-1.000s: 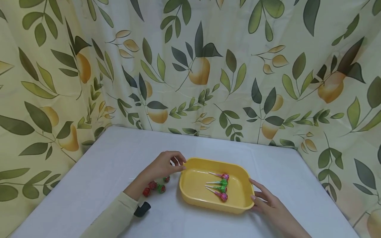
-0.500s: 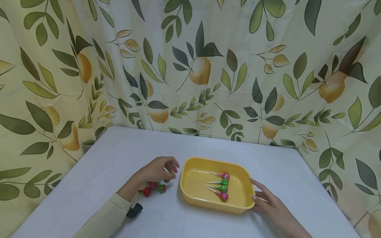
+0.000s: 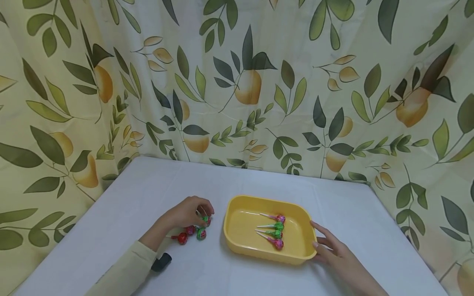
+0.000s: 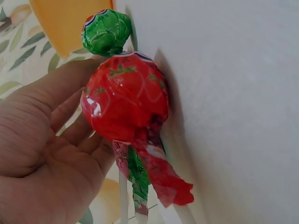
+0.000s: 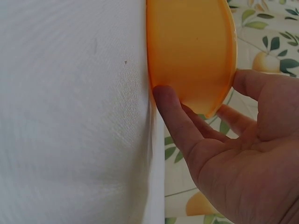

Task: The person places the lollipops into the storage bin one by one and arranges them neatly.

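Observation:
In the head view my left hand pinches a green-and-red wrapped lollipop at the far side of a small group left of the tray. In the left wrist view a red strawberry-patterned lollipop fills the front and hides part of the fingers; a green lollipop shows beyond it, right at a fingertip. My right hand holds the right end of a yellow tray. In the right wrist view, one fingertip lies on the rim and another presses low on the orange-looking wall.
Inside the tray several pink and green lollipops lie in a row, sticks to the left. A red lollipop and a green one lie beside my left hand. The white-covered table ends at a leaf-patterned curtain.
My left hand has left the tray's upper left corner and moved left and down to the lollipops, closing on the farthest one. The right hand and tray stay put.

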The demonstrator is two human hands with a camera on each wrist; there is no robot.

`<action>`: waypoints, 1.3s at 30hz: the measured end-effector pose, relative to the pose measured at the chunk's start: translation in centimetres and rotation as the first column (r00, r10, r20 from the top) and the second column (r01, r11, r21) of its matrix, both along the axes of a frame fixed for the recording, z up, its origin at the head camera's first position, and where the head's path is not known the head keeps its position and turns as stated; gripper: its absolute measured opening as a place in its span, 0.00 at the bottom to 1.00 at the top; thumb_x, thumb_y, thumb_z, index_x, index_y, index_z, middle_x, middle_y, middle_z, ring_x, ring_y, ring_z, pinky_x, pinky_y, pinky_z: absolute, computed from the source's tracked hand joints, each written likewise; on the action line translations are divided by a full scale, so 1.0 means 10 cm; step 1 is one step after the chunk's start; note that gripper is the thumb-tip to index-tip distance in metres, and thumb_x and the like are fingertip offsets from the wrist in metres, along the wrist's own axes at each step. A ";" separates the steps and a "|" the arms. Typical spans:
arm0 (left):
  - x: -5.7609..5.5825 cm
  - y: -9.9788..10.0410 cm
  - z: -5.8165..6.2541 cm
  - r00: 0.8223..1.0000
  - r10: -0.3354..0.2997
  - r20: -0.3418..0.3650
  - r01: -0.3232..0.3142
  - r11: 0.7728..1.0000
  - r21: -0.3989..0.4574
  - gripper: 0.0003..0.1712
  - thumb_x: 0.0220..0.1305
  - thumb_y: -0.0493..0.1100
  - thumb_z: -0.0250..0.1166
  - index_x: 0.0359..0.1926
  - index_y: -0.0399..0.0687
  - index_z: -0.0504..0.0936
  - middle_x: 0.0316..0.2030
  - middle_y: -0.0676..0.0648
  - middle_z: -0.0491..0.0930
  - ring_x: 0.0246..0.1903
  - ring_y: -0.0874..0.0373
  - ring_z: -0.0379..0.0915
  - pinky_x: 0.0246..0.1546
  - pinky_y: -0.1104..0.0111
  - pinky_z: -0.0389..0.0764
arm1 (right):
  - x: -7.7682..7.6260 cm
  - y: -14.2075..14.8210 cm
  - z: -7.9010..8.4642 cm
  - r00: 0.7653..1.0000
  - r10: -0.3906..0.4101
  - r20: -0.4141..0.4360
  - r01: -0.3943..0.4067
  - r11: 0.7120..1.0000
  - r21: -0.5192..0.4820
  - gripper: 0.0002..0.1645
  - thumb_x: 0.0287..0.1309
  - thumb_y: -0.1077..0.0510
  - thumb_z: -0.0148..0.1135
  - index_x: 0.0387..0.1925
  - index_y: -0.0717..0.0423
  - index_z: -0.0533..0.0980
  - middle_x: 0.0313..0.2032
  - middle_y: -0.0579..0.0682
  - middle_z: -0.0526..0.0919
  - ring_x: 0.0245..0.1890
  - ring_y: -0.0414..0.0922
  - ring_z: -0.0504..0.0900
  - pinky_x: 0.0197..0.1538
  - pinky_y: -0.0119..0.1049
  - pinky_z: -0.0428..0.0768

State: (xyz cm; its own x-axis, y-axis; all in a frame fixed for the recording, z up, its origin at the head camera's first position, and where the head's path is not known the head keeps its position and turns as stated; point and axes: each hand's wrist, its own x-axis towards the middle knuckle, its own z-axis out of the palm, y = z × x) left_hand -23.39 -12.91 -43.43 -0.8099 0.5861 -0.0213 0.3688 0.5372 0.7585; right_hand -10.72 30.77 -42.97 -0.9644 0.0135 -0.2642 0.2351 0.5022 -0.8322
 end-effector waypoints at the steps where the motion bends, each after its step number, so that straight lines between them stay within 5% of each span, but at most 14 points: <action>1: 0.00 0.00 0.00 1.000 0.014 0.008 -0.014 1.000 -0.001 0.17 0.54 0.28 0.78 0.44 0.44 0.85 0.39 0.51 0.82 0.43 0.53 0.80 0.46 0.61 0.83 | 0.00 0.00 0.00 1.000 0.001 0.000 -0.001 1.000 0.002 0.44 0.73 0.42 0.62 0.81 0.45 0.56 0.66 0.64 0.72 0.58 0.54 0.80 0.56 0.49 0.82; 9: 0.03 -0.02 -0.02 0.989 0.141 0.044 -0.138 0.989 -0.057 0.15 0.51 0.33 0.81 0.39 0.47 0.88 0.36 0.53 0.82 0.38 0.55 0.78 0.40 0.64 0.83 | 0.00 0.00 0.01 1.000 -0.003 -0.004 0.002 1.000 -0.028 0.42 0.73 0.45 0.62 0.80 0.44 0.56 0.67 0.65 0.71 0.59 0.54 0.80 0.54 0.47 0.83; 26: 0.02 0.04 0.04 0.985 0.173 0.015 -0.171 0.981 -0.087 0.11 0.56 0.36 0.80 0.38 0.54 0.89 0.35 0.55 0.82 0.39 0.54 0.76 0.37 0.65 0.82 | 0.01 0.00 0.03 1.000 0.009 -0.003 -0.009 1.000 -0.011 0.42 0.73 0.43 0.61 0.81 0.45 0.56 0.66 0.65 0.72 0.57 0.52 0.81 0.56 0.49 0.82; 39: 0.01 0.11 0.30 0.990 0.100 -0.097 -0.106 0.992 -0.061 0.11 0.59 0.37 0.78 0.42 0.52 0.89 0.38 0.58 0.84 0.42 0.55 0.77 0.41 0.64 0.81 | 0.01 0.01 0.00 1.000 0.001 -0.005 -0.001 1.000 -0.024 0.42 0.73 0.43 0.62 0.80 0.44 0.56 0.66 0.64 0.72 0.56 0.52 0.82 0.55 0.48 0.82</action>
